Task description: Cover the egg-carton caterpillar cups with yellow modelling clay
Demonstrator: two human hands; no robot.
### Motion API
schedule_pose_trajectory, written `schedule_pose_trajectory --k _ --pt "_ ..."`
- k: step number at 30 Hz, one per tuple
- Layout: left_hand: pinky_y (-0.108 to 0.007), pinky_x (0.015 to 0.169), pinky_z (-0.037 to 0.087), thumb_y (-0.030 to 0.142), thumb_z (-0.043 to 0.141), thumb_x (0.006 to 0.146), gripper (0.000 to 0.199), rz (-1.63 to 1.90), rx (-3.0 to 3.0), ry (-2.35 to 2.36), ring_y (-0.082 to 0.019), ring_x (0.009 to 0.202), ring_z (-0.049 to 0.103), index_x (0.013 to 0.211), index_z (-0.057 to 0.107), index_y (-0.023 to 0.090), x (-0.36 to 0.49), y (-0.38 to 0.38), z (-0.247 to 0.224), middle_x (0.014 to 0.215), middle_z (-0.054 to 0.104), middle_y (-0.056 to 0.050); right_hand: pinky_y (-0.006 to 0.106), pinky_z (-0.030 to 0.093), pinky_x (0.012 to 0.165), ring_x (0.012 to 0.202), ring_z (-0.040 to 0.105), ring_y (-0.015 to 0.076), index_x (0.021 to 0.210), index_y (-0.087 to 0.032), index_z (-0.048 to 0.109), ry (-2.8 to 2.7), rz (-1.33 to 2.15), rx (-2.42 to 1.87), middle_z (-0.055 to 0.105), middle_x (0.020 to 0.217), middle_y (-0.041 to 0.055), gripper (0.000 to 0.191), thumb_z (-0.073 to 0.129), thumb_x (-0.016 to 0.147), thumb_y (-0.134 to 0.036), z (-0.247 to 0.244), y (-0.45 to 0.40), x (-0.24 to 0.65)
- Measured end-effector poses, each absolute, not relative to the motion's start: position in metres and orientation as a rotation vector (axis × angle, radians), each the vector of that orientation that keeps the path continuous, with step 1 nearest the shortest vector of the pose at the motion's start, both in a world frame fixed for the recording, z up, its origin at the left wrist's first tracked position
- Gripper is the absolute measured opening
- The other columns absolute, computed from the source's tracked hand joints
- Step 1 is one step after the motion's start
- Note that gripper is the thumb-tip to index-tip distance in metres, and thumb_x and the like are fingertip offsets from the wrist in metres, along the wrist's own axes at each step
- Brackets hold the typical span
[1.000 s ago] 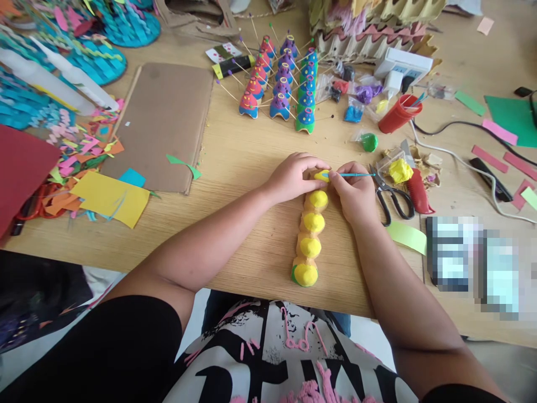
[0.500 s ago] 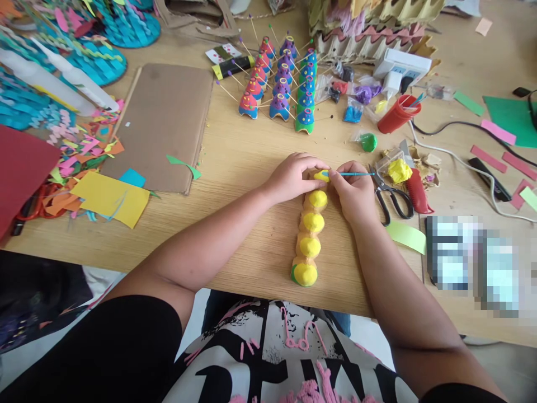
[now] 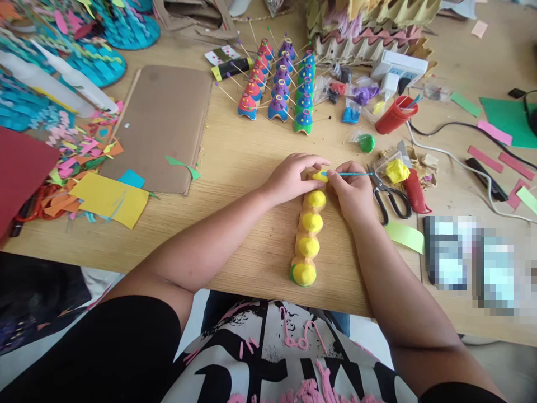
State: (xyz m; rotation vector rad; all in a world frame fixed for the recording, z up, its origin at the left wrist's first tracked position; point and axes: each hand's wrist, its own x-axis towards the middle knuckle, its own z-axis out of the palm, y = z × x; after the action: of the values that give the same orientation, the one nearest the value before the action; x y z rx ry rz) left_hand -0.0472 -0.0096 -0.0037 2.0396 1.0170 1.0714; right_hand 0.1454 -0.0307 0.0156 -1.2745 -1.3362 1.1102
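A strip of egg-carton cups (image 3: 309,238) lies lengthwise on the table in front of me, its bumps capped with yellow clay and a green patch showing at the near end. My left hand (image 3: 291,174) has its thumb and fingers curved around the farthest cup. In my right hand (image 3: 352,187) a thin blue modelling tool (image 3: 354,174) is pinched, its flat end against the yellow clay (image 3: 319,176) of that cup. Just right of this hand lie black-handled scissors (image 3: 392,201) and a lump of yellow clay (image 3: 396,171).
Red, purple and blue caterpillar strips (image 3: 277,106) with pins stand at the back. A brown cardboard sheet (image 3: 161,123) lies left, beside paper scraps and glue bottles (image 3: 75,78). To the right are a red cup (image 3: 394,118), a power strip (image 3: 398,66) and a white cable (image 3: 453,157).
The view has shifted very slightly. Both hands keep nearly the same places, with the tool still at the farthest yellow cup.
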Motion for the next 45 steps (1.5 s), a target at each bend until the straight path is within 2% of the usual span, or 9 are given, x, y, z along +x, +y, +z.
schedule_pose_trajectory --k 3,8,12,16,20,23,29,34,45 --pt "-0.037 0.109 0.051 0.016 0.086 0.086 0.036 1.062 2.062 1.011 -0.022 0.116 0.072 0.121 0.08 0.021 -0.047 -0.01 -0.004 0.122 0.082 -0.005 0.029 0.028 0.056 0.055 0.037 0.0095 0.075 -0.025 0.055 -1.34 1.107 -1.273 0.046 0.06 -0.0071 0.042 0.088 0.081 -0.05 0.016 -0.031 0.146" --pt "-0.039 0.111 0.052 0.016 0.085 0.085 0.043 1.059 2.06 1.037 -0.022 0.12 0.07 0.127 0.079 0.024 -0.048 -0.01 -0.002 0.127 0.08 -0.005 0.029 0.027 0.054 0.055 0.036 0.0097 0.077 -0.025 0.055 -1.342 1.121 -1.277 0.045 0.059 -0.0075 0.046 0.089 0.08 -0.056 0.016 -0.03 0.147" --pt "-0.039 0.108 0.054 0.015 0.085 0.084 0.035 1.072 2.056 1.029 -0.022 0.115 0.071 0.118 0.081 0.023 -0.048 -0.01 -0.003 0.118 0.08 -0.005 0.029 0.025 0.054 0.057 0.037 0.0099 0.077 -0.024 0.056 -1.331 1.119 -1.273 0.047 0.061 -0.0067 0.048 0.091 0.078 -0.058 0.015 -0.031 0.147" --pt "-0.04 0.107 0.054 0.017 0.087 0.084 0.03 1.083 2.032 1.019 -0.023 0.112 0.072 0.113 0.081 0.022 -0.048 -0.009 -0.004 0.115 0.08 -0.005 0.028 0.028 0.055 0.06 0.042 0.0104 0.076 -0.024 0.057 -1.303 1.091 -1.192 0.051 0.065 -0.0054 0.05 0.092 0.076 -0.061 0.013 -0.034 0.146" --pt "-0.04 0.108 0.053 0.021 0.088 0.085 0.028 1.07 2.018 1.021 -0.022 0.113 0.072 0.112 0.081 0.022 -0.048 -0.009 -0.003 0.115 0.081 -0.005 0.028 0.027 0.053 0.053 0.038 0.0095 0.077 -0.026 0.054 -1.12 1.132 -1.09 0.047 0.059 -0.0078 0.055 0.093 0.072 -0.064 0.009 -0.033 0.144" --pt "-0.04 0.107 0.052 0.022 0.089 0.084 0.03 1.08 2.02 1.01 -0.022 0.113 0.072 0.113 0.081 0.021 -0.048 -0.01 -0.002 0.115 0.081 -0.005 0.027 0.025 0.051 0.05 0.035 0.0097 0.077 -0.027 0.052 -1.077 1.192 -1.079 0.044 0.055 -0.0088 0.053 0.093 0.073 -0.061 0.007 -0.031 0.145" --pt "-0.038 0.109 0.053 0.027 0.09 0.085 0.045 1.057 1.988 0.996 -0.022 0.116 0.073 0.127 0.078 0.02 -0.049 -0.011 -0.001 0.124 0.081 -0.008 0.028 0.027 0.055 0.056 0.038 0.0104 0.077 -0.026 0.054 -1.248 1.179 -1.138 0.048 0.062 -0.0066 0.041 0.087 0.081 -0.05 0.002 -0.03 0.15" --pt "-0.04 0.11 0.052 0.028 0.087 0.087 0.031 1.01 2.013 1.03 -0.023 0.117 0.073 0.118 0.082 0.021 -0.048 -0.009 -0.001 0.121 0.082 -0.007 0.028 0.026 0.056 0.057 0.037 0.0105 0.075 -0.025 0.054 -1.253 1.194 -1.143 0.046 0.061 -0.0067 0.039 0.085 0.081 -0.048 0.003 -0.031 0.15" --pt "-0.039 0.107 0.052 0.03 0.086 0.087 0.028 1.03 2.014 1.016 -0.023 0.113 0.073 0.113 0.081 0.021 -0.049 -0.008 -0.003 0.118 0.082 -0.007 0.029 0.037 0.062 0.063 0.045 0.0114 0.077 -0.024 0.058 -1.408 1.097 -1.209 0.054 0.066 -0.0057 0.031 0.084 0.082 -0.04 0.016 -0.035 0.148"
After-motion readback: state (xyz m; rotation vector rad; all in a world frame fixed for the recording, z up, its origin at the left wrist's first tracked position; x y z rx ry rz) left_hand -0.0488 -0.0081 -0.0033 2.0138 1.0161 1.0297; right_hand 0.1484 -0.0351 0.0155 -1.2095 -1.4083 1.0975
